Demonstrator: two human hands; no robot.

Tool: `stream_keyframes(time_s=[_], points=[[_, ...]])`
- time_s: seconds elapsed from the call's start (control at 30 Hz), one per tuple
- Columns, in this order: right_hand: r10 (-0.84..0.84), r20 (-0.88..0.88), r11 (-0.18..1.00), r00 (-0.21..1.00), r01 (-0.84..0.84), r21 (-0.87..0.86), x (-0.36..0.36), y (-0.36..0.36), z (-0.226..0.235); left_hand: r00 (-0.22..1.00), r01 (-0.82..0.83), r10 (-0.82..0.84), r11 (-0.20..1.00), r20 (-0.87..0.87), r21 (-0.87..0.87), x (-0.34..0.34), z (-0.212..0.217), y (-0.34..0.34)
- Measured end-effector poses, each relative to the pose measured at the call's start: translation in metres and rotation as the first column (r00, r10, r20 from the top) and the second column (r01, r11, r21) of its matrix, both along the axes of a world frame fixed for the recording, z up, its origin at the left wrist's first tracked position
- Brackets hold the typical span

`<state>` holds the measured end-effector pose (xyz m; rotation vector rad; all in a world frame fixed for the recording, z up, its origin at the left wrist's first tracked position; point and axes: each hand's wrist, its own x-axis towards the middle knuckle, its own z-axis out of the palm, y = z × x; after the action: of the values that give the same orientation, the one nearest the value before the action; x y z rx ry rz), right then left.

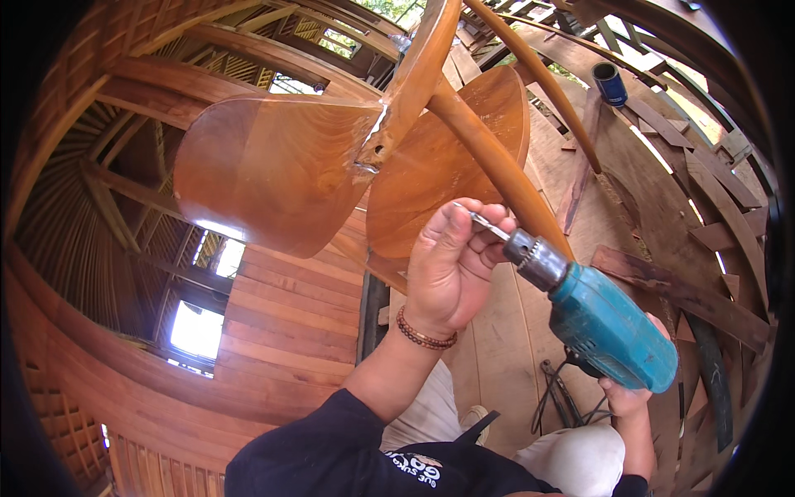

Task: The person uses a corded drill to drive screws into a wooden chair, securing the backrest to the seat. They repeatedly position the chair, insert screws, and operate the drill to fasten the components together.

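My right hand [627, 396] grips a teal power drill [613, 327] by its handle; the drill's body hides most of the fingers. The drill points up and to the left, with a metal chuck [538, 261] at its front. A thin drill bit [490, 226] sticks out of the chuck. My left hand [451, 265], a beaded bracelet on its wrist, pinches the bit near its tip. Just beyond my hands stands a varnished wooden chair [273, 170], tilted in the view, with a dark round hole in its frame beside a curved panel.
A blue can [610, 84] stands at the far right. Wooden offcuts [679, 294] lie scattered along the right side. A black cord [546, 402] and a pliers-like tool [563, 393] lie on the floor near my knee. Wooden plank walls [281, 315] rise at the left.
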<state>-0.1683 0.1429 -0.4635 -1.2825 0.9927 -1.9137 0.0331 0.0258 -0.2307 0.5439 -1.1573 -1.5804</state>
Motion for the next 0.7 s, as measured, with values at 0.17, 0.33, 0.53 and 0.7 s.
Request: stream_keyframes(time_s=[0.17, 0.33, 0.53, 0.7], points=[[0.066, 0.049, 0.997, 0.997, -0.064, -0.035, -0.002, -0.014, 0.030, 0.986, -0.071, 0.069, 0.997, -0.152, -0.009, -0.004, 0.012, -0.004], [0.115, 0.089, 0.993, 0.989, -0.115, -0.003, -0.019, -0.025, 0.074, 0.975, -0.047, 0.042, 0.999, -0.218, -0.020, -0.008, 0.024, -0.016], [0.017, -0.244, 0.999, 0.970, -0.007, 0.041, -0.043, -0.026, 0.110, 0.953, -0.032, 0.033, 0.999, -0.300, 0.007, -0.008, 0.035, -0.018], [0.010, -0.096, 0.997, 0.995, -0.017, -0.076, -0.039, -0.034, 0.150, 0.940, -0.009, 0.020, 0.999, -0.341, 0.036, -0.001, 0.034, -0.020]])
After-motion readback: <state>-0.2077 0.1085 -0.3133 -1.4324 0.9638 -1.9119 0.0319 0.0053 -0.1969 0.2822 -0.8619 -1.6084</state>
